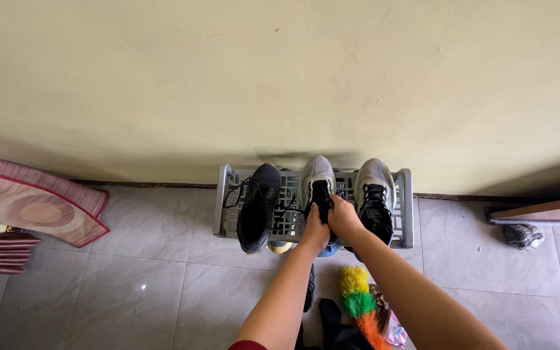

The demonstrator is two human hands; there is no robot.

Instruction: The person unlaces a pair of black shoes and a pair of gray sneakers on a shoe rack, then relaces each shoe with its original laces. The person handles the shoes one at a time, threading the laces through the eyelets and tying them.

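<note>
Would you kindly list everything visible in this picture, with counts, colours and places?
Shoe rack: one, grey plastic lattice, against the wall.
Black shoe: one, black with loose laces, on the rack's left.
Grey shoes: two, grey with black tongues; middle shoe on the rack, right shoe beside it.
Duster: one, yellow, green and orange, on the floor below the rack.
Rolled mat: one, red patterned, far left by the wall.
Dark bundle: one, blackish, on the floor at right.
Wall: one, pale yellow.
Floor: grey tiles.
Left hand: one, on the middle shoe.
Right hand: one, gripping the same shoe's tongue.
</note>
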